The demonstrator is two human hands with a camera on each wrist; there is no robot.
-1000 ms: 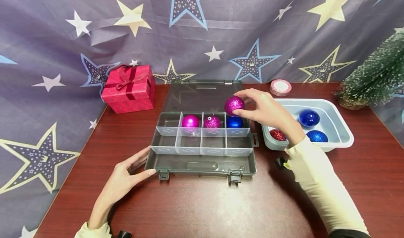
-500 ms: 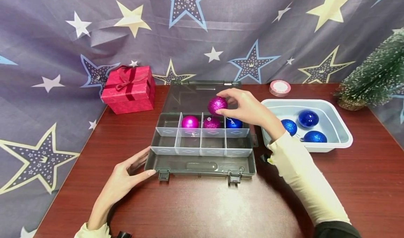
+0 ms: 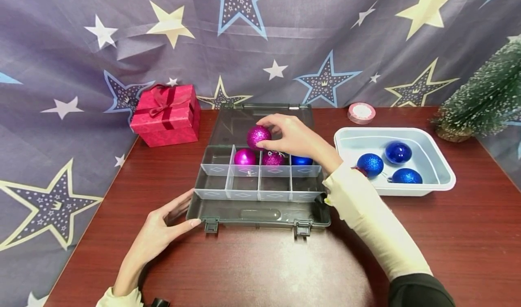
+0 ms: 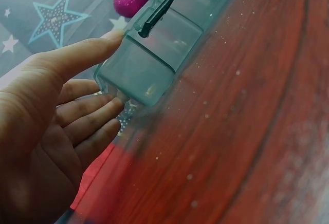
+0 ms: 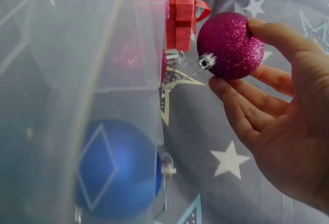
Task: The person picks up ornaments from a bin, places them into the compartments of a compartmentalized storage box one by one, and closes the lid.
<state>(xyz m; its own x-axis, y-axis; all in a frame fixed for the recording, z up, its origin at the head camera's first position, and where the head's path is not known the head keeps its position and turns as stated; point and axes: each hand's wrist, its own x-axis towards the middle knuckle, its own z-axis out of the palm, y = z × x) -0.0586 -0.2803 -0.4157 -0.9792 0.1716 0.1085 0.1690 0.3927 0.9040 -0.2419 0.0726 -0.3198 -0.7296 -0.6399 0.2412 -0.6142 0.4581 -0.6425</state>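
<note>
The right hand [image 3: 291,136], pinching the glitter ball [image 3: 258,137] above the case [image 3: 260,214] toward 12 o'clock, height hard to judge, should carry it clear of the smooth ball [image 3: 245,157] at its 7 o'clock while the left hand [image 3: 159,231], fingers loosely extended, braces the case at 8 o'clock.
</note>
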